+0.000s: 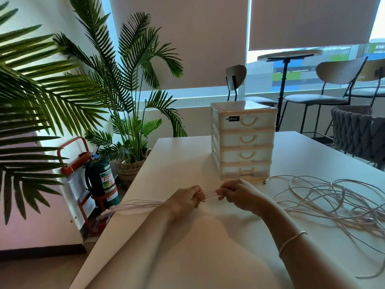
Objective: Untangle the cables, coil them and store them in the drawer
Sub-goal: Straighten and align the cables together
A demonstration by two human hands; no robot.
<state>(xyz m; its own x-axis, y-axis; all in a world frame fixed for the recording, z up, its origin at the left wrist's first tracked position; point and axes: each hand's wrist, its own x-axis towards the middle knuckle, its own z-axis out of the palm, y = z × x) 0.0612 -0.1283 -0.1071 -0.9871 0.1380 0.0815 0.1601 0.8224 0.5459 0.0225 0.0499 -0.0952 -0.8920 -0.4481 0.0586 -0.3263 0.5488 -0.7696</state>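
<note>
You are working at a white table (187, 247) that fills the lower part of the view, with a big palm plant (62, 80) standing off its left side and a green fire extinguisher (103, 180) in a red stand on the floor beside that. At the far middle of the table stands a translucent four-drawer storage unit (243, 140) with peach handles, all four drawers pushed in. To your right, a loose tangle of pale cables (337, 201) sprawls across the tabletop, one plug end lying just beside the base of the drawer unit. Several strands from that bunch run taut between your hands, just in front of the bottom drawer, and trail on past the left edge of the table. Your left hand (185, 202) has its fingers curled tight round the strands. Your right hand (237, 195), a thin bracelet (291, 241) on its forearm, pinches the same strands between thumb and bent fingers.
</note>
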